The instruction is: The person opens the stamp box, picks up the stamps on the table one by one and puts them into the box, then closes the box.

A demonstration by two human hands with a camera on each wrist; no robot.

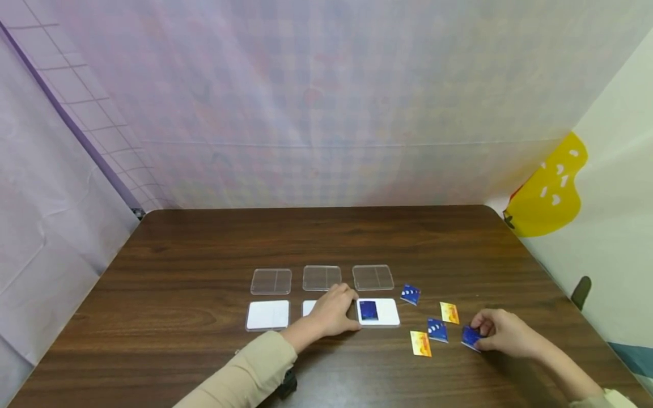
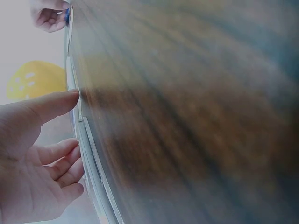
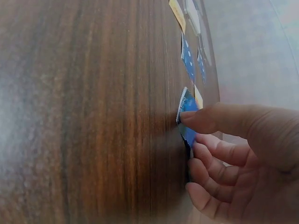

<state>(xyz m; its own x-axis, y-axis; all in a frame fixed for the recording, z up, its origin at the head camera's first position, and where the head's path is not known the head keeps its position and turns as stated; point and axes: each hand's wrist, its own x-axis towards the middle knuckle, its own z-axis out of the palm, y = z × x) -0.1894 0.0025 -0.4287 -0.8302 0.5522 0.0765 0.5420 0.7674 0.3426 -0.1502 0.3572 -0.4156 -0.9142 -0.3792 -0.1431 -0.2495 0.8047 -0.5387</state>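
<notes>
In the head view, my right hand (image 1: 505,333) pinches a small blue packet (image 1: 470,336) between thumb and fingers, low over the table's right side. The right wrist view shows the thumb on this blue packet (image 3: 190,119), which has a serrated edge. My left hand (image 1: 334,311) rests at the left edge of a shallow white-lined case (image 1: 389,313), thumb and fingers spread apart near its corners. A dark blue packet (image 1: 369,310) lies in that case's left half. Behind my left hand, a second white-lined case (image 1: 308,307) is mostly hidden.
A third white-lined case (image 1: 268,315) lies at the left. Clear lids (image 1: 271,281) form a row behind the cases. Between the right case and my right hand lie two white-spotted blue packets (image 1: 437,330) and two yellow-orange packets (image 1: 420,343) on the brown table (image 1: 204,255).
</notes>
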